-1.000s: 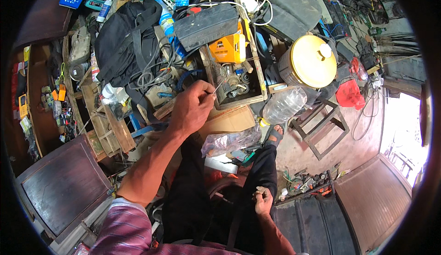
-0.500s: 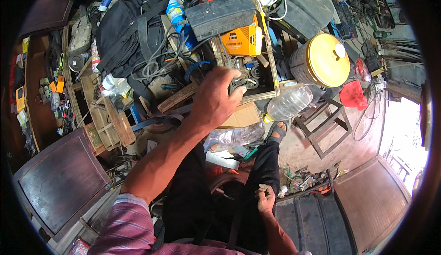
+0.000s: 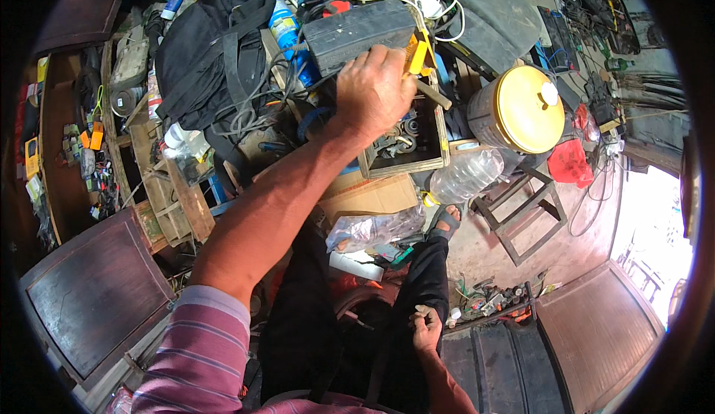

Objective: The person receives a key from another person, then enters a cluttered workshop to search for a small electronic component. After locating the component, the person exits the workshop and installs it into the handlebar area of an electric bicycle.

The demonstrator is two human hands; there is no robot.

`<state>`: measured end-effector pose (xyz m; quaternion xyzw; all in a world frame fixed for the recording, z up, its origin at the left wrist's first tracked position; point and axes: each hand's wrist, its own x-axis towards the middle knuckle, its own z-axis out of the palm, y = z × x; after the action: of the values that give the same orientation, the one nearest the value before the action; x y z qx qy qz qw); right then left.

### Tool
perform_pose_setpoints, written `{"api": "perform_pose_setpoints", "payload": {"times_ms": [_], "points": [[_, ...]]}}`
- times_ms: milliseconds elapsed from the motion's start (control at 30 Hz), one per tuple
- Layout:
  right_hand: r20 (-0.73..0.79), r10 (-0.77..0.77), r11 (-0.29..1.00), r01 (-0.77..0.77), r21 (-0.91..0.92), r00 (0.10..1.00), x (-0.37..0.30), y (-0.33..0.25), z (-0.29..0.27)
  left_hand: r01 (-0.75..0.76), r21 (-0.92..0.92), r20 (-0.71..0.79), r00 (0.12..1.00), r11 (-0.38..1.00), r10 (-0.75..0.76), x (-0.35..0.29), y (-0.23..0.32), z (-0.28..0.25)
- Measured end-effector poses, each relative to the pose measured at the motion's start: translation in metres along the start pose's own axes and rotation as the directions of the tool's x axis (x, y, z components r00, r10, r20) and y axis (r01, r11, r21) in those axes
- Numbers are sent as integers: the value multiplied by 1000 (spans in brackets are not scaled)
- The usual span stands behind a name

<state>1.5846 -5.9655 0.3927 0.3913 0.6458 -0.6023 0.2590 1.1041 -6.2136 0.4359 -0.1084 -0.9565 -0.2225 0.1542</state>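
Observation:
My left hand (image 3: 375,90) reaches far forward over a wooden crate (image 3: 406,171). Its fingers are bent around a yellow-orange box (image 3: 418,58), which is tilted up and mostly covered by the hand. Just beyond the fingers is a dusty black plastic case (image 3: 359,32). A short wooden stick (image 3: 434,95) pokes out beside my thumb, across the crate's right side. Below the hand, small metal parts (image 3: 402,137) lie inside the crate. My right hand (image 3: 427,328) rests on my right thigh with curled fingers; whatever is in them, if anything, is hidden.
Right of the crate stand a bucket with a yellow lid (image 3: 530,108), a clear plastic bottle (image 3: 468,175) and a metal stool frame (image 3: 521,216). A black bag (image 3: 205,64) with cables lies to the left. Cardboard (image 3: 372,199) sits in front of the crate.
My left hand has moved farther forward from the crate's metal parts to the yellow-orange box. That box has tipped and shifted right. My right hand stays on the thigh.

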Motion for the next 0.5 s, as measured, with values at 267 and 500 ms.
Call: {"api": "perform_pose_setpoints", "payload": {"times_ms": [267,500], "points": [[-13,-25,999,26,30,1000,0,-1,3,30,-178,-57,998,984,-41,-9,-14,-35],[-1,35,998,-35,43,999,-1,0,0,-107,-321,-304,953,941,5,-11,-1,-78]]}}
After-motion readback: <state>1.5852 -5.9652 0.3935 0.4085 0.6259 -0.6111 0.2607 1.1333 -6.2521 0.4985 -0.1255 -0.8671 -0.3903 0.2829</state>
